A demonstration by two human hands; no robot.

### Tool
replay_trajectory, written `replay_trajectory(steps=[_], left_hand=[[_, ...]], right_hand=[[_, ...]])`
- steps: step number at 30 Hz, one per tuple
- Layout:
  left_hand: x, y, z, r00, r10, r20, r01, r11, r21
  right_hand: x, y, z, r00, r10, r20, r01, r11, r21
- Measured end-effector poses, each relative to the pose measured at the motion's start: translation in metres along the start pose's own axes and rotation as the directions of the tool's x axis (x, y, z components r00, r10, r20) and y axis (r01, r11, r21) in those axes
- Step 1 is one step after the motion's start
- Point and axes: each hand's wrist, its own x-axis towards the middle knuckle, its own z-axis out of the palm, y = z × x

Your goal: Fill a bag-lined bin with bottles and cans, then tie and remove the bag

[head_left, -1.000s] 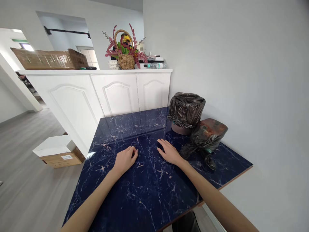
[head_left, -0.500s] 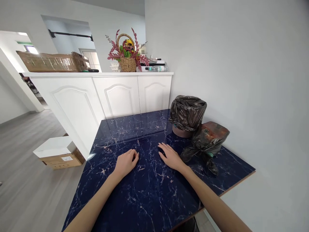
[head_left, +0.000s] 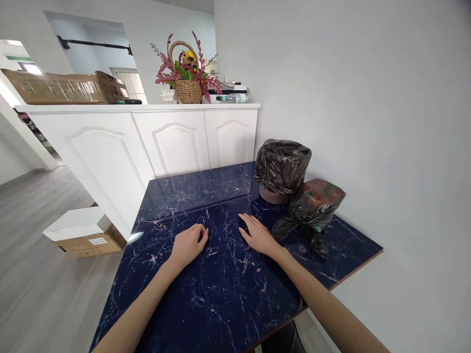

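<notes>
Both hands parked on the glossy dark-blue tabletop with white marble veining [head_left: 206,304], nothing being handled; step in hand reads as a rest or ready pose. Left hand [head_left: 188,242], just left of frame centre: fingers loosely curled, small gap between thumb and forefinger, nothing seen in the grip, palm side hidden. Right hand [head_left: 258,236], just right of centre: palm down, fingers extended and slightly spread, thumb apart, grip empty as far as visible. Nearest item is the translucent black plastic bag bundle with reddish contents [head_left: 318,201], right of centre, loose ends trailing toward the right wrist; contact there can't be told. Behind it, close to the wall, stands the round grey-brown bin lined with a black plastic bag [head_left: 282,164], upright, liner folded over the rim. Both sit on the far right part of the tabletop; no hand is on either. Judging the next move: any pick-up would call for the right hand lifting and swinging outward to the bundle, fingers opening wider around the bag; the left would need to uncurl first and cross the middle. Thin plastic would likely slip and crumple, so gather a good fold.
</notes>
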Motion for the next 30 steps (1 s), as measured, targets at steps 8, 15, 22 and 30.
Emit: replay_trajectory(steps=[8,15,22,30], left_hand=[[0.0001,0.0013,-0.0013,1.000,0.002,-0.008,-0.002,1.000,-0.014],[0.0007,0.0022,-0.0014,1.000,0.000,-0.011,0.000,1.000,-0.017],[0.0019,0.0031,-0.0001,1.000,-0.008,-0.006,0.008,1.000,-0.015],[0.0018,0.0045,-0.0015,1.000,-0.004,-0.005,0.004,1.000,-0.008]], right_hand=[[-0.0031,-0.0057,-0.0067,0.999,0.021,0.029,-0.022,1.000,0.009],[-0.0026,-0.0045,-0.0067,0.999,0.024,0.039,-0.024,1.000,0.004],[-0.0038,-0.0053,-0.0080,1.000,0.020,0.023,-0.020,1.000,0.000],[-0.0026,-0.0044,-0.0079,1.000,-0.021,0.005,0.021,1.000,0.008]])
